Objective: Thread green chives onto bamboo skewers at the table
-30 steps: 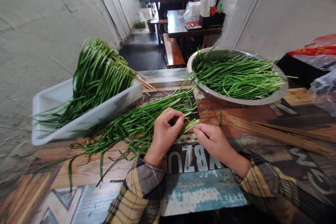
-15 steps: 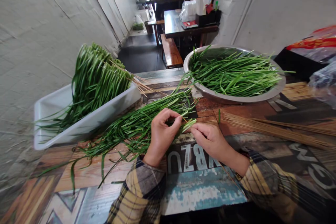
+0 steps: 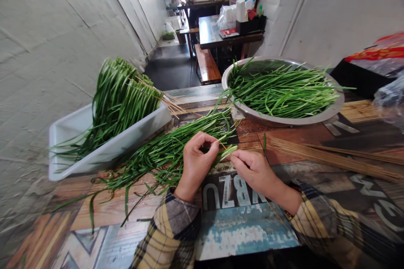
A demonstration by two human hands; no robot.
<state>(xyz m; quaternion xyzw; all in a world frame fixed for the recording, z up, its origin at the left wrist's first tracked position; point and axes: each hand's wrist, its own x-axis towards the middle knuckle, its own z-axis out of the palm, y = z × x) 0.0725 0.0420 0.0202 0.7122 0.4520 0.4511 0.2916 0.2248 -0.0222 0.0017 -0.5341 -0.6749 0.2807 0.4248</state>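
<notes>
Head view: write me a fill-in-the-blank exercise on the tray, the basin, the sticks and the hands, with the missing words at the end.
1. The bundle of brown sticks lies to the ____ of both the left hand and the right hand.
2. The long tray is coloured ____.
3. On the table, loose leaves lie between the tray and the ____ hand.
4. The basin leaves, inside the metal basin, are coloured ____.

Missing words: right; white; left; green.

Bowl [image 3: 293, 123]: shiny, smooth metal
Tray [image 3: 126, 143]: smooth plastic
Sticks [image 3: 315, 154]: dull wood
Sleeve [image 3: 170, 222]: soft-looking cloth
Left wall [image 3: 47, 50]: rough, bumpy
</notes>
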